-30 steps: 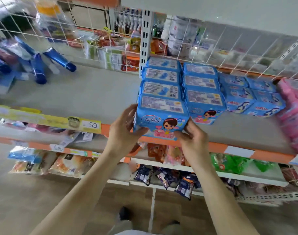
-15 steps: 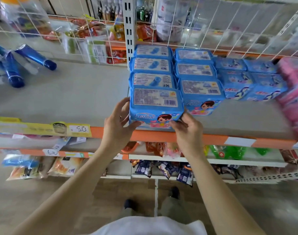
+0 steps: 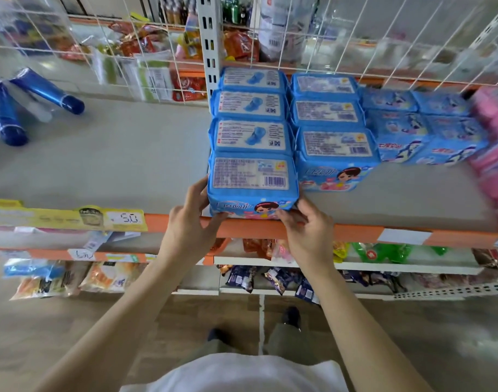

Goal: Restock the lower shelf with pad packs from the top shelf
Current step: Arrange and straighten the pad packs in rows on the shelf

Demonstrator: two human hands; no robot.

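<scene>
A blue pad pack [image 3: 252, 179] with a cartoon girl on its front sits at the front edge of the grey shelf [image 3: 114, 154], at the head of a column of matching blue packs [image 3: 252, 135]. My left hand [image 3: 189, 222] grips its left side, thumb under the front face. My right hand [image 3: 307, 230] pinches its lower right front corner. Beside it on the right stands a second column of the same packs [image 3: 335, 148], shorter by one pack.
More blue packs of another print [image 3: 420, 128] and pink packs [image 3: 493, 154] fill the shelf's right end. Blue tubes [image 3: 44, 91] lie at far left. A wire mesh [image 3: 298, 38] backs the shelf. Its orange lip [image 3: 355, 232] carries a yellow price strip [image 3: 66, 219]. Snack packets [image 3: 270, 278] hang below.
The pack in my hands has gone from overhanging the orange lip to sitting on the shelf against the column behind it. Both hands stayed on it.
</scene>
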